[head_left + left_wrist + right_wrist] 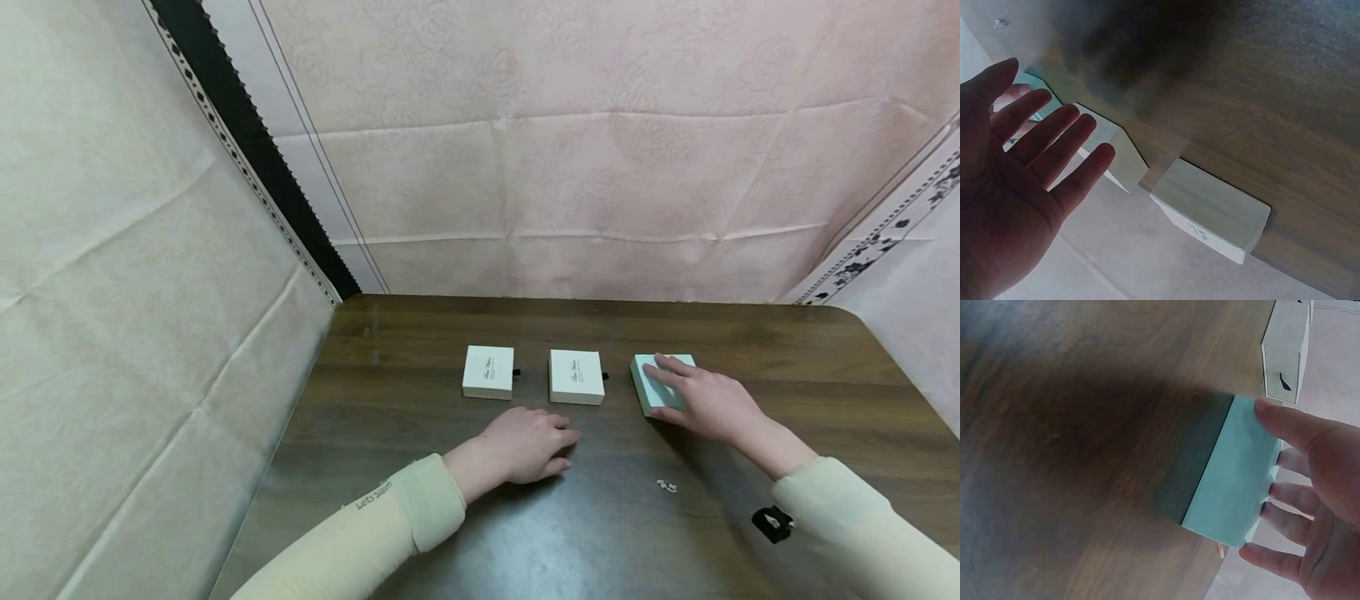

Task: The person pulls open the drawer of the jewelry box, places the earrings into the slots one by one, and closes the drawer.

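My right hand (pixel 708 402) rests on a mint-green box (pixel 1232 475) on the right of the table. Its fingers lie fairly straight across the top, and the thumb touches the near face by a corner. Much of the lid is hidden under this hand. My left hand (pixel 528 446) hovers over the table, fingers relaxed and palm bare in the left wrist view. Just beyond it are two white boxes with dark lettering, a left one (pixel 488 372) and a middle one (pixel 576 377). Each has a small black tab on its right side.
Small silvery pieces (pixel 666 486) lie on the brown wooden table (pixel 420 321) nearer me than the green box. A small black object (pixel 772 523) shows beside my right sleeve. Pale patterned cloth (pixel 585 183) hangs behind the table and at both sides.
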`<action>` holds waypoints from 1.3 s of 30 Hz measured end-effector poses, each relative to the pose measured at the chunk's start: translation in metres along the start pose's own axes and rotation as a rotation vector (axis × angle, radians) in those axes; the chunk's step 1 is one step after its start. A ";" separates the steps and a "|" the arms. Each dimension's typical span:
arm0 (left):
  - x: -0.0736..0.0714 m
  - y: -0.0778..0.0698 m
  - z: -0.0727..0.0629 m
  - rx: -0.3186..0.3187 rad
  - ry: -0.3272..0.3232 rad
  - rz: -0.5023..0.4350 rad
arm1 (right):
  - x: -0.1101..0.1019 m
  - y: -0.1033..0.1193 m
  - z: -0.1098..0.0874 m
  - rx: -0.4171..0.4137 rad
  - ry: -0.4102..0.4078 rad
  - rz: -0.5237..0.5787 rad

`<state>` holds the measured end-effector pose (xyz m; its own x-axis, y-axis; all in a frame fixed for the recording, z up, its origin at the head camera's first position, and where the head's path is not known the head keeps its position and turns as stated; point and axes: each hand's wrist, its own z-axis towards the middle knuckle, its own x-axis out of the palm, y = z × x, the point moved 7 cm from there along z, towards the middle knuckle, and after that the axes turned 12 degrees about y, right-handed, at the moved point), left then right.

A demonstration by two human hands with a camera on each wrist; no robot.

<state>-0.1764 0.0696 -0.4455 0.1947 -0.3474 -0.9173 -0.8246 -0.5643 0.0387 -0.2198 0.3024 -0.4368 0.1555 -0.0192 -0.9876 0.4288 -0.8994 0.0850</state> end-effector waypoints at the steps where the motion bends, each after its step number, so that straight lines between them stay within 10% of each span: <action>1: 0.000 0.000 0.000 0.000 -0.001 0.000 | 0.000 0.000 0.001 0.001 -0.002 -0.002; 39: -0.014 -0.012 0.017 0.046 0.004 -0.009 | -0.004 -0.040 -0.050 0.058 0.009 0.133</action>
<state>-0.1782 0.0938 -0.4401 0.2040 -0.3455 -0.9160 -0.8466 -0.5321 0.0122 -0.1934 0.3598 -0.4297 0.2156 -0.1360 -0.9670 0.3519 -0.9129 0.2068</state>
